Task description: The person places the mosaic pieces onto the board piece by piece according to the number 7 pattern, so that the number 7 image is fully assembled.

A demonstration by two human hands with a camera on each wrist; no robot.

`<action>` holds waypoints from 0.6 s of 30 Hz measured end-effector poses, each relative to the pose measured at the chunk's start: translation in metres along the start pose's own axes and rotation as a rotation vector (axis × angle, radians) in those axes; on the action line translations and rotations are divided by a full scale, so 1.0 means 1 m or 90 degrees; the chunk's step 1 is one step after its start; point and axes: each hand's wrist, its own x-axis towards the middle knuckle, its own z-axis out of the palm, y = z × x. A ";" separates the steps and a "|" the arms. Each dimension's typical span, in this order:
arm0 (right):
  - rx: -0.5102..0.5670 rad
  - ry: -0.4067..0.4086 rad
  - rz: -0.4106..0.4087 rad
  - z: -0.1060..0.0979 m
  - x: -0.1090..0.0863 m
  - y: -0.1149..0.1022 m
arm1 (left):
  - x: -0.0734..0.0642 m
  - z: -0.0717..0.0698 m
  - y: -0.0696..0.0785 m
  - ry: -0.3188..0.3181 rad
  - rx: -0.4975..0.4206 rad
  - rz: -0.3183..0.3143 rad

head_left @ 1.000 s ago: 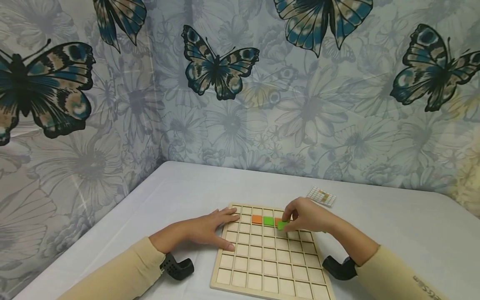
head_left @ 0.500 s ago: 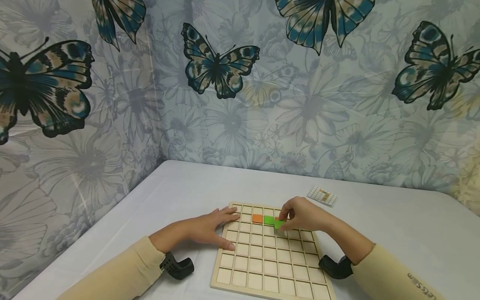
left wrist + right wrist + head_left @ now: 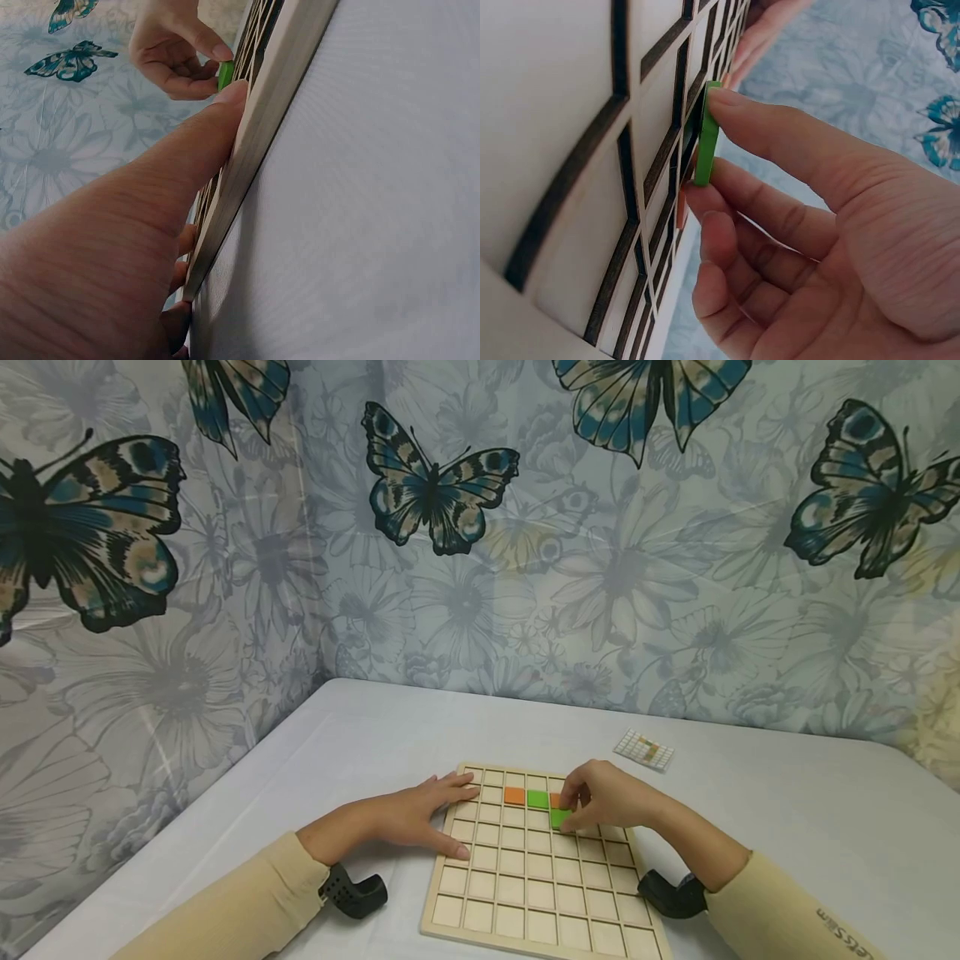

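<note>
My right hand (image 3: 618, 795) pinches a green square tile (image 3: 558, 819) between thumb and fingertips, over a cell just in front of an orange tile (image 3: 555, 800) on the wooden grid board (image 3: 517, 893). In the right wrist view, this held tile (image 3: 707, 142) stands slightly proud of the board, with a dark gap behind it. Another orange tile (image 3: 514, 796) and a second green tile (image 3: 537, 799) lie in the same row to the left. My left hand (image 3: 416, 814) rests on the board's left edge, fingers spread, its thumb on the rim.
A small card printed with a coloured grid (image 3: 645, 751) lies behind the board to the right. Both forearms carry black wrist mounts (image 3: 360, 897). The table is covered in white cloth (image 3: 405, 718), with a butterfly-patterned curtain (image 3: 465, 610) behind.
The right hand has moved the green tile slightly, first leftward, then down toward the cell in front of the orange tile, of which more now shows. The left hand has stayed still.
</note>
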 end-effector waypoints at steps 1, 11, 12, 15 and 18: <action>0.001 -0.002 0.000 0.000 0.000 0.000 | 0.000 0.000 0.000 -0.001 0.000 0.000; -0.009 -0.009 0.000 0.002 0.000 -0.001 | 0.000 0.000 0.000 -0.003 -0.006 0.003; -0.011 -0.009 0.001 0.002 0.000 -0.001 | 0.000 0.000 0.000 -0.003 -0.005 0.004; -0.017 -0.007 0.002 0.002 0.000 -0.002 | 0.000 0.000 0.000 -0.002 -0.002 0.004; -0.021 -0.004 0.004 0.002 0.000 -0.003 | 0.000 0.000 0.000 -0.001 0.002 0.005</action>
